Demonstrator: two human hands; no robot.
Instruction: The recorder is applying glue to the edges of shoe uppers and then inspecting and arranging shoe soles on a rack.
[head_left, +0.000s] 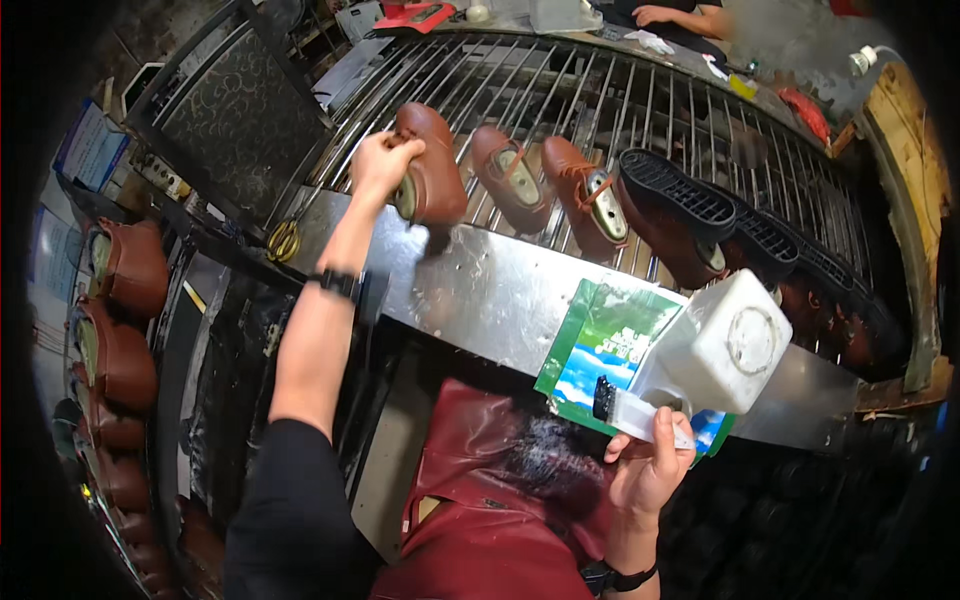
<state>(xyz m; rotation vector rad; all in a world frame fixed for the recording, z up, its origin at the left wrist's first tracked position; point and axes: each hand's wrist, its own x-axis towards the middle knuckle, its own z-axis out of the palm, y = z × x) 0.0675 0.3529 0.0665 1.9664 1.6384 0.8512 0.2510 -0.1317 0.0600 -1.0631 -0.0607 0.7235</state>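
My left hand (385, 165) is closed on the upper edge of a brown leather shoe (437, 170), which stands tilted at the left end of the metal rack. Between the fingers and thumb of my right hand (652, 475) is a flat brush (640, 412) with a pale handle and dark bristles pointing left. Just beyond the brush, a white plastic container (735, 345) leans on its side over a green and blue printed sheet (585, 335). Two more brown lace-up shoes, one in the middle (508, 180) and one further right (587, 195), lie on the rack.
Black soles (675, 190) lie along the rack (590, 85) to the right, with brown shoes beneath. A metal ledge (480, 285) borders its near side. Brown shoes (120, 350) line the far left. Yellow-handled scissors (284, 241) hang near a dark chair (240, 125). Another person's arm (690, 18) rests behind.
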